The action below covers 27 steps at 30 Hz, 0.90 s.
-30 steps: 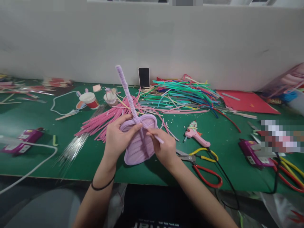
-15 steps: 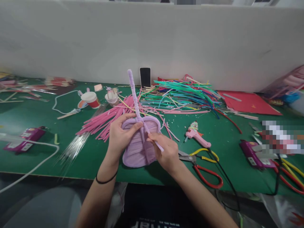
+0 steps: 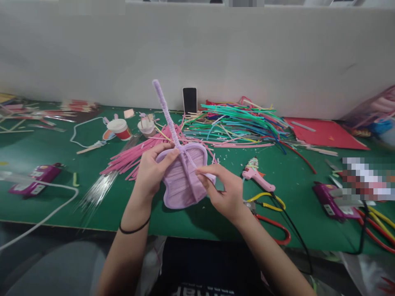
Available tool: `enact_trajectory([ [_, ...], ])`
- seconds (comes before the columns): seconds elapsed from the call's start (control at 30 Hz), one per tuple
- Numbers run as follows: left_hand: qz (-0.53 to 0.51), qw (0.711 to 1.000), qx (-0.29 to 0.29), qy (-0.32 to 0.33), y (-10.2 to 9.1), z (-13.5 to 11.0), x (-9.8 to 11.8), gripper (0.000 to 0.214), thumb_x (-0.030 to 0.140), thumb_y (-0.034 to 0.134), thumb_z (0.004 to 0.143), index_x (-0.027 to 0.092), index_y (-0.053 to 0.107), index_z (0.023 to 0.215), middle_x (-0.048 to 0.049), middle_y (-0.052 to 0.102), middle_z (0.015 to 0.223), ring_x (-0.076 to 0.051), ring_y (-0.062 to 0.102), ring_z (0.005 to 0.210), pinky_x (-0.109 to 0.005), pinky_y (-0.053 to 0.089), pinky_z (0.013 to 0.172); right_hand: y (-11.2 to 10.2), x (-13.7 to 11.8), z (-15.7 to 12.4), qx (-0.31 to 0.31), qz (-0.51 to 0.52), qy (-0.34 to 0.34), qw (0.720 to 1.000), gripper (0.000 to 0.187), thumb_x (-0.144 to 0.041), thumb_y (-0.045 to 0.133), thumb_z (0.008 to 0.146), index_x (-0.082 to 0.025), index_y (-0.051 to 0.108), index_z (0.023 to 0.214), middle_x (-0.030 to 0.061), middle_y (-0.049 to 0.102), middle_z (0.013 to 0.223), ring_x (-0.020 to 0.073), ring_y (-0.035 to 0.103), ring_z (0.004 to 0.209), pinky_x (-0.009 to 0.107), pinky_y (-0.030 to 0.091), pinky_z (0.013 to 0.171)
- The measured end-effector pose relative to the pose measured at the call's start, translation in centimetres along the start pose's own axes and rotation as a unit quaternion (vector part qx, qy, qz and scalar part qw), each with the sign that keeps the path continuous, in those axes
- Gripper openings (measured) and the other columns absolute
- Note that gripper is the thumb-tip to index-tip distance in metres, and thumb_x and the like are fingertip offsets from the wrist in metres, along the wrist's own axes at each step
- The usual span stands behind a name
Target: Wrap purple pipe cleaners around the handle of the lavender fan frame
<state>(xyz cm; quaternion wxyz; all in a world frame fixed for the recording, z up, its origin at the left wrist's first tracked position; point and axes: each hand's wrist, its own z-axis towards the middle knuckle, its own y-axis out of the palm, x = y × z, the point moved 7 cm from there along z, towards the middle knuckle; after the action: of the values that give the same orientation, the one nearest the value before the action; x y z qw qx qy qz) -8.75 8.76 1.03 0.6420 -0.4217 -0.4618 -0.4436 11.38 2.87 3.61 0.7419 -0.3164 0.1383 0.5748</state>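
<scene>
A lilac pipe-cleaner leaf [image 3: 182, 187] with a fuzzy wrapped stem [image 3: 165, 109] is held up over the table, its stem tilted to the upper left. My left hand [image 3: 152, 170] grips its upper left edge, thumb pressed by the base of the stem. Between the thumb and fingertips of my right hand [image 3: 226, 191] is a loose lilac pipe cleaner [image 3: 190, 160], which runs from the stem's base across the leaf. The right hand covers part of the leaf's right edge.
Behind the leaf lie pink pipe cleaners [image 3: 123, 160] and a green-blue pile [image 3: 237, 123]. To the right are a pink glue gun [image 3: 261, 179], scissors with red and yellow handles [image 3: 274, 224] and a red sheet [image 3: 330, 133]. A phone [image 3: 189, 100] leans against the partition.
The leaf has tilted, its stem top swinging left. My right hand has moved right and slightly up, drawing the loose pipe cleaner outward. My left hand has kept its grip.
</scene>
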Motion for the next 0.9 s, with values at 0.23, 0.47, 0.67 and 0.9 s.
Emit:
enact_trajectory([
  [0.23,0.081,0.995,0.023,0.054,1.1,-0.9,1.1,0.022,0.038,0.075,0.08,0.018,0.078,0.089,-0.0038,0.078,0.089,-0.021,0.069,0.079,-0.03,0.053,0.076,0.4,0.0,-0.1,0.018,-0.07,-0.034,0.997,0.026,-0.008,0.049,0.097,-0.02,0.068,0.11,0.0082,0.079,0.097,0.0183,0.076,0.093,0.029,0.062,0.084],
  [0.47,0.131,0.981,0.108,0.09,1.6,-2.8,2.7,0.023,0.04,0.073,0.083,0.02,0.078,0.095,-0.0031,0.078,0.088,-0.021,0.071,0.079,-0.03,0.054,0.073,2.4,-2.4,-0.5,0.016,-0.09,-0.111,0.99,0.033,-0.009,0.048,0.097,-0.017,0.065,0.124,0.0137,0.078,0.112,0.0231,0.074,0.11,0.035,0.062,0.096],
  [0.67,0.041,0.991,0.119,0.043,2.5,-3.1,1.3,0.023,0.041,0.072,0.086,0.02,0.072,0.094,-0.0008,0.073,0.084,-0.017,0.067,0.075,-0.028,0.052,0.071,3.5,-2.1,-0.6,-0.017,-0.128,-0.128,0.983,0.036,-0.007,0.04,0.098,-0.016,0.063,0.125,0.0147,0.075,0.115,0.0224,0.071,0.115,0.037,0.062,0.099],
  [0.9,-0.3,0.937,0.062,-0.166,6.9,-5.3,-2.3,0.018,0.039,0.058,0.093,0.022,0.06,0.091,-0.0009,0.066,0.086,-0.015,0.068,0.083,-0.029,0.058,0.081,3.9,-0.8,-1.3,0.01,-0.179,-0.052,0.982,0.033,-0.011,0.047,0.097,-0.015,0.062,0.126,0.0173,0.072,0.12,0.0271,0.068,0.118,0.045,0.057,0.105],
])
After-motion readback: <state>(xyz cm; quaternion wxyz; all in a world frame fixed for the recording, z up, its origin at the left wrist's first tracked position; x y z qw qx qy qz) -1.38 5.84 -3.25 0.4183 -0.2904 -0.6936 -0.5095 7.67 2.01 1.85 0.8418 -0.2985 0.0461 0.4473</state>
